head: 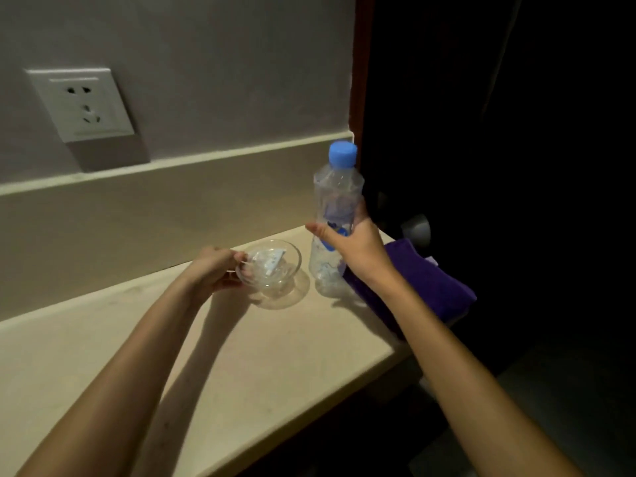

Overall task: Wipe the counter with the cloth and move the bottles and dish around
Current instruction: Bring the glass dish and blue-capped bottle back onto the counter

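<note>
A clear glass dish (pixel 275 270) with a small packet inside sits above its glass saucer near the back of the beige counter (pixel 241 356). My left hand (pixel 216 270) pinches its left rim. My right hand (pixel 354 241) grips the middle of a clear plastic bottle (pixel 335 201) with a blue cap; the bottle stands upright just right of the dish. A folded purple cloth (pixel 423 284) lies at the counter's right end, behind my right wrist.
A white wall socket (pixel 82 103) sits on the wall at upper left, above a raised ledge. A dark door with a round metal knob (pixel 416 228) borders the counter's right end. The counter's front edge runs diagonally toward lower left.
</note>
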Demonstrator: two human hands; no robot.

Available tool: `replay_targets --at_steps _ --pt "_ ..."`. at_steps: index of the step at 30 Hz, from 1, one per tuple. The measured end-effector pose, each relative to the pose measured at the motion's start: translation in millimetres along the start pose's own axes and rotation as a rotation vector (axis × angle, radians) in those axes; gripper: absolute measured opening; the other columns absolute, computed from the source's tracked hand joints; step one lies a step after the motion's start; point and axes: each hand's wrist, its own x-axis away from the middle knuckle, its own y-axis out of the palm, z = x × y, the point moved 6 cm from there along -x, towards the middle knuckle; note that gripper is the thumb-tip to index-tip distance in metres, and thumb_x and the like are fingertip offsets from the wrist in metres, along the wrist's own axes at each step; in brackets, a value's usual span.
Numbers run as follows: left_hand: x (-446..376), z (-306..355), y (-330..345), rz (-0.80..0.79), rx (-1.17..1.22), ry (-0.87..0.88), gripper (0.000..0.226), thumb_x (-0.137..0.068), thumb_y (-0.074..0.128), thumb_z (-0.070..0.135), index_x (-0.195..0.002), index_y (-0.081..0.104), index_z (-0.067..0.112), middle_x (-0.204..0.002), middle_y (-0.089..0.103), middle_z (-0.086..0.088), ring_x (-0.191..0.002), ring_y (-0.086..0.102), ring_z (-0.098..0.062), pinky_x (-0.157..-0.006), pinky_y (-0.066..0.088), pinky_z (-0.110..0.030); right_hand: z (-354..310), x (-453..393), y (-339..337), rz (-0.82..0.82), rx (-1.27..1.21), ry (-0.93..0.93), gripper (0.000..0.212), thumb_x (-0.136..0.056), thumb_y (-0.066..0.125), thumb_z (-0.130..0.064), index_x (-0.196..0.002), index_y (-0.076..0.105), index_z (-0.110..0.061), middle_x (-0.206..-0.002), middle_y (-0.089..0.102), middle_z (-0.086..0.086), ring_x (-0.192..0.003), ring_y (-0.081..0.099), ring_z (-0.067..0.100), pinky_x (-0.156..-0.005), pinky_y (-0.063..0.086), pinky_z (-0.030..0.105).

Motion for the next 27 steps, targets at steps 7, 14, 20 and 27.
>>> replay_targets --at_steps 7,14,20,27 --pt "-51.9 23.3 29.7 0.126 0.055 -0.050 0.022 -0.098 0.054 -0.003 -0.115 0.065 -0.013 -0.079 0.064 -0.019 -0.048 0.067 -0.017 -0.040 0.055 -0.026 43.3 -112.3 0.8 -0.064 -0.014 -0.014 0.086 -0.065 0.080 -0.070 -0.132 0.055 -0.023 -0.115 0.070 -0.008 -0.107 0.067 0.007 -0.094 0.052 0.025" --pt "-74.5 31.8 44.5 0.279 0.092 -0.100 0.028 -0.095 0.056 -0.007 -0.119 0.060 -0.023 -0.081 0.063 -0.025 -0.059 0.064 -0.029 -0.037 0.054 -0.029 81.1 -180.1 -3.1 -0.099 0.011 -0.019 0.082 -0.070 0.078 -0.066 -0.132 0.052 -0.018 -0.120 0.067 0.000 -0.112 0.065 0.017 -0.103 0.051 0.036" --pt "-74.7 18.6 37.8 0.358 0.052 -0.159 0.018 -0.098 0.054 -0.007 -0.109 0.065 -0.017 -0.091 0.064 -0.029 -0.058 0.065 -0.030 -0.038 0.056 -0.034 109.7 -206.2 -14.3 -0.051 0.011 0.015 0.092 -0.073 0.080 -0.061 -0.141 0.041 -0.015 -0.135 0.060 0.005 -0.125 0.058 0.024 -0.107 0.046 0.036" --pt "-61.4 12.2 25.0 0.418 0.097 -0.188 0.007 -0.097 0.055 -0.009 -0.097 0.061 -0.014 -0.081 0.061 -0.025 -0.051 0.066 -0.029 -0.035 0.054 -0.033 116.1 -197.6 -10.3 -0.012 0.043 -0.031 0.085 -0.079 0.082 -0.046 -0.139 0.033 -0.010 -0.141 0.052 0.010 -0.128 0.056 0.028 -0.097 0.044 0.030"
